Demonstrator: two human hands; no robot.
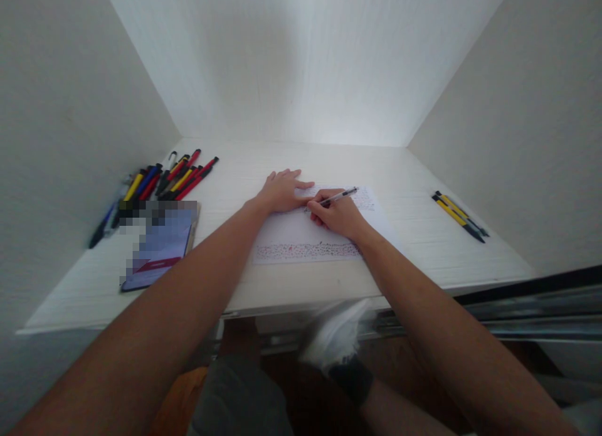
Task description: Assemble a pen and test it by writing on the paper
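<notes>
A white sheet of paper [301, 234] lies on the white desk, with lines of small handwriting near its top and a dense band of dark and reddish marks along its lower edge. My left hand [283, 191] rests flat on the upper left of the sheet, fingers spread. Between the thumb and fingers of my right hand [336, 213] is a slim clear pen [347, 193], its back end slanting up to the right. The pen's tip is close to my left thumb, at the paper; whether it touches cannot be made out.
At the left wall lies a pile of several pens [179, 175] in red, yellow, blue, black and white. A phone or tablet [162, 251], partly pixelated, lies nearer. Two yellow-and-black pens [456, 215] lie at the right. The desk's front edge [301, 305] runs above my legs.
</notes>
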